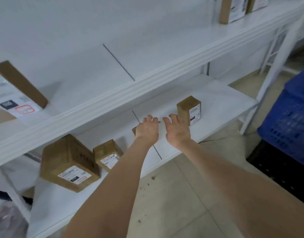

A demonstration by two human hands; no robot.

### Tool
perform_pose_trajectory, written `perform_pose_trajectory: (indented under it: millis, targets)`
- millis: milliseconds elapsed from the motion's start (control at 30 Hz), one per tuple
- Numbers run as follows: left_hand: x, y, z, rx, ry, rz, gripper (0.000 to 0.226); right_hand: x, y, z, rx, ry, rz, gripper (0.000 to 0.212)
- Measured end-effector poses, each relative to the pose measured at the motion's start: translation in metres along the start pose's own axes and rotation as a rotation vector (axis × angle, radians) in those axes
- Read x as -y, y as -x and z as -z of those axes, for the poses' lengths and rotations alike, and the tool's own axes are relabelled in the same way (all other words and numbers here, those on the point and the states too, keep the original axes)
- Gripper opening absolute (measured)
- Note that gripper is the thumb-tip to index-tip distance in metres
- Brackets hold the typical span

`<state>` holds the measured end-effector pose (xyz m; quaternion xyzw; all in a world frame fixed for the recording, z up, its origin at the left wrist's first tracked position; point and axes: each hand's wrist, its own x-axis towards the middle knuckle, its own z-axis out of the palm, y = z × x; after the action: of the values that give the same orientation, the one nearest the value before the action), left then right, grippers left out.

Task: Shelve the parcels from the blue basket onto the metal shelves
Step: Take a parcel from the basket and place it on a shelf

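Observation:
Both my arms reach onto the lower white metal shelf (216, 100). My left hand (147, 129) lies palm down with its fingers stretched out; a brown corner of a small parcel (134, 130) shows at its left edge, the rest hidden under the hand. My right hand (177, 130) is beside it with spread fingers, just left of a small upright cardboard parcel (189, 109) with a white label, not gripping it. The blue basket (288, 121) stands on the floor at the right edge; its contents are out of sight.
On the lower shelf to the left stand a small labelled box (107, 154) and a larger one (68, 162). A parcel (15, 93) lies on the upper shelf (130, 86) at left, two more (233, 9) at top right. A black crate (276, 169) sits under the basket.

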<state>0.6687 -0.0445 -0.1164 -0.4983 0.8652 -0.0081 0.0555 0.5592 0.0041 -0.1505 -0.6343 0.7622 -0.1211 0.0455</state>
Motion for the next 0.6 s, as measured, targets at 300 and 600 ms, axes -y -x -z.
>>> perform_pose_trajectory:
  millis: [300, 600]
  targets:
    - [-0.148, 0.015, 0.162, 0.023, 0.005, -0.34, 0.053, -0.101, 0.085, 0.195, 0.027, 0.055, -0.366, 0.065]
    - [-0.272, 0.056, 0.303, -0.025, 0.032, -0.674, 0.05, -0.16, 0.172, 0.364, -0.106, 0.123, -0.708, 0.056]
